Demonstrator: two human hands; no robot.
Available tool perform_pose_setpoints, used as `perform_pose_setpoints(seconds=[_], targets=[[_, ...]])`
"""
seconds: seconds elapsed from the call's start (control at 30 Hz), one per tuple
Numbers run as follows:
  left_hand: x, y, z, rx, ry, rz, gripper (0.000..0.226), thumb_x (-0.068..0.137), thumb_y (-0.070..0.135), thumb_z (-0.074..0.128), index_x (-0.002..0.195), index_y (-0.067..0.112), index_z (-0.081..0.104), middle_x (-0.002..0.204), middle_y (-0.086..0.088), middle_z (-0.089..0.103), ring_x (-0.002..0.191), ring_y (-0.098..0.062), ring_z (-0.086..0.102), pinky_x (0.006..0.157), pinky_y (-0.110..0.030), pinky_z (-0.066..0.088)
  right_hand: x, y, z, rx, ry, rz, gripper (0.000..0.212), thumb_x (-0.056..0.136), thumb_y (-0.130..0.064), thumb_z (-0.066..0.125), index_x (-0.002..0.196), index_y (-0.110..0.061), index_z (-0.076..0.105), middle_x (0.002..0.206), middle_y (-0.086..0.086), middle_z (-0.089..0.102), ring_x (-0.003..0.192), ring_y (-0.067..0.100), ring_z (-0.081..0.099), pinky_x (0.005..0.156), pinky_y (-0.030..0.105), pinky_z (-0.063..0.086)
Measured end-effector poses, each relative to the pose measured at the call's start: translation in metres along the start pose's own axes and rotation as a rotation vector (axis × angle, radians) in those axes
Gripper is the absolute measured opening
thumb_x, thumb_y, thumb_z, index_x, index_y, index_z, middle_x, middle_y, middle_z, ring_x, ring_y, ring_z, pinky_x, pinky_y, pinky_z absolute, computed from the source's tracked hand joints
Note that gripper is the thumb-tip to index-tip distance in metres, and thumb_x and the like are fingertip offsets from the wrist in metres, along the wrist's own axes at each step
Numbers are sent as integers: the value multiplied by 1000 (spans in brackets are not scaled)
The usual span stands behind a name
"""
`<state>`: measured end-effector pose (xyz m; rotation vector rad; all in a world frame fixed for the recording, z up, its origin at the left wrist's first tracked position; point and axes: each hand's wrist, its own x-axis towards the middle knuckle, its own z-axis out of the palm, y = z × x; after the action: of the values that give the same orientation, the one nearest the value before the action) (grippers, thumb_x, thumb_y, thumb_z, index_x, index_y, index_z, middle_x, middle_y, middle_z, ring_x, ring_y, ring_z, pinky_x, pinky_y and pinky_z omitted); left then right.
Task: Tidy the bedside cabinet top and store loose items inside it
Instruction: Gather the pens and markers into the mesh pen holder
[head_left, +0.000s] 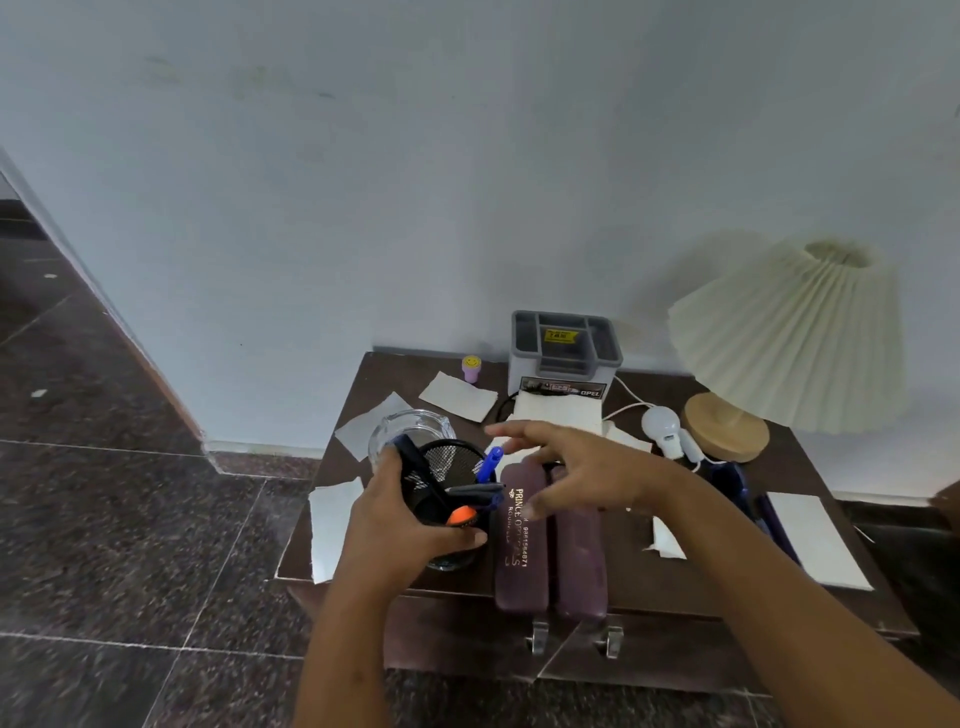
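Observation:
My left hand (400, 512) grips a black mesh pen cup (447, 486) tilted toward the right, above the front left of the dark wooden cabinet top (631, 564). Several pens stick out of the cup, among them a blue pen (489, 464) and an orange-tipped marker (461, 515). Spread open and empty, my right hand (576, 470) hovers just right of the cup, over an open maroon spectacle case (550, 551). A glass ashtray (413, 426) sits behind the cup. Loose white papers (457, 396) lie scattered across the top.
A grey desk organiser (565, 345) stands against the wall, with a small purple smiley stamp (470, 368) to its left. At the right stands a pleated lamp (789, 338) on a wooden base, with a white bulb (661, 426) and cord beside it. Cabinet doors with metal handles (540, 636) are below.

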<state>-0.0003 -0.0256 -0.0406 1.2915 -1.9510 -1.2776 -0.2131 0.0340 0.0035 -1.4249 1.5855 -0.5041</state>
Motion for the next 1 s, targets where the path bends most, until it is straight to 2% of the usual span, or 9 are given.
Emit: perform_pose_setpoints(seconds=[0.07,0.17,0.33,0.43,0.53,0.63,0.77,0.9,1.0], targets=[[-1,2,-2,-38,26,52,92,42,36,88,123,34,44,105,21,58,99,-7,57,70,-9,41,1,-16,12,10,-77,-60,98,68,-32,81,139,-56,17,140,-19,30,123,1,35,91,17,38],[-1,7,-6,-86,81,122,83,45,42,78,121,40,44,106,20,61,98,-2,60,72,-11,44,8,-29,32,-49,98,-168,112,63,-43,83,142,-54,4,154,-16,16,135,3,26,107,27,33],[-2,14,-9,-31,136,228,73,55,41,74,118,57,40,105,34,53,99,8,55,77,-6,42,18,-32,53,-72,284,-256,91,69,-58,72,140,-55,15,138,-21,30,126,-4,32,103,17,30],[1,14,-6,63,117,283,68,60,40,70,124,43,48,118,26,51,108,-1,53,79,-8,39,24,-35,62,1,435,-264,80,73,-58,67,140,-47,25,131,-24,33,121,-7,35,97,10,29],[3,16,-2,97,99,277,73,66,31,70,131,47,42,133,15,42,115,-10,50,83,-16,41,30,-39,68,109,539,-215,77,76,-51,69,141,-44,27,129,-26,31,117,-10,34,83,-2,28],[0,14,-6,89,116,271,73,68,36,65,129,61,34,138,11,36,117,-14,51,88,-26,47,30,-40,69,200,459,-242,87,72,-45,75,141,-48,23,132,-29,32,119,-9,42,83,-3,35],[0,12,-13,55,160,263,75,73,38,72,124,71,27,139,10,32,116,-8,46,92,-21,44,27,-35,62,270,321,-289,100,64,-35,81,137,-56,15,126,-33,39,113,-19,46,93,12,46],[1,8,-10,21,140,213,52,74,36,74,121,49,55,139,10,30,125,-13,42,100,-26,43,29,-24,59,271,123,-278,110,70,-11,82,137,-53,5,121,-41,45,107,-31,42,80,-3,40],[3,8,-11,-34,174,180,45,74,37,74,116,47,60,140,10,32,127,-12,41,101,-27,43,36,-19,64,188,167,-299,110,65,-3,82,137,-49,13,116,-43,51,110,-24,46,80,-3,40]])
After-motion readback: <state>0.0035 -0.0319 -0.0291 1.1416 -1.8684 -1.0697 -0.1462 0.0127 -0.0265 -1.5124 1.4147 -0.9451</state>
